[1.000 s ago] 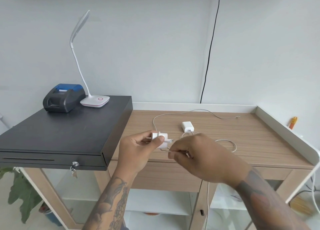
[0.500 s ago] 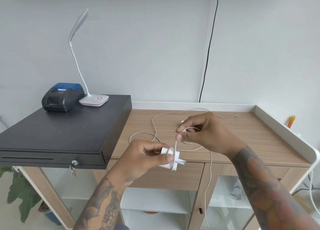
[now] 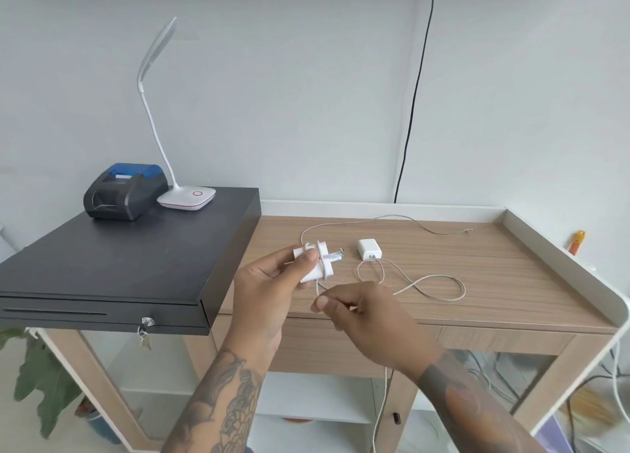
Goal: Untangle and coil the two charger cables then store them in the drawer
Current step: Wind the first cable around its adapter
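Note:
My left hand [image 3: 269, 285] grips a white charger plug [image 3: 315, 261] above the table's front edge, with white cable wrapped round its body. Just below it my right hand [image 3: 364, 319] pinches that cable, whose free end hangs down past the table front [image 3: 380, 408]. A second white charger [image 3: 369, 249] lies on the wooden table [image 3: 494, 282], its cable [image 3: 439, 287] looping loosely to the right and another strand running toward the back. A wooden drawer front [image 3: 504, 340] sits shut under the tabletop.
A black cash drawer [image 3: 129, 265] with a key stands at the left, carrying a receipt printer [image 3: 124, 190] and a white desk lamp [image 3: 187, 198]. A raised white rim [image 3: 559, 251] edges the table at back and right. Shelves and cables lie below.
My left hand has lifted the plug higher. My right hand has come down from above the plug to below it, carrying the cable round the plug body.

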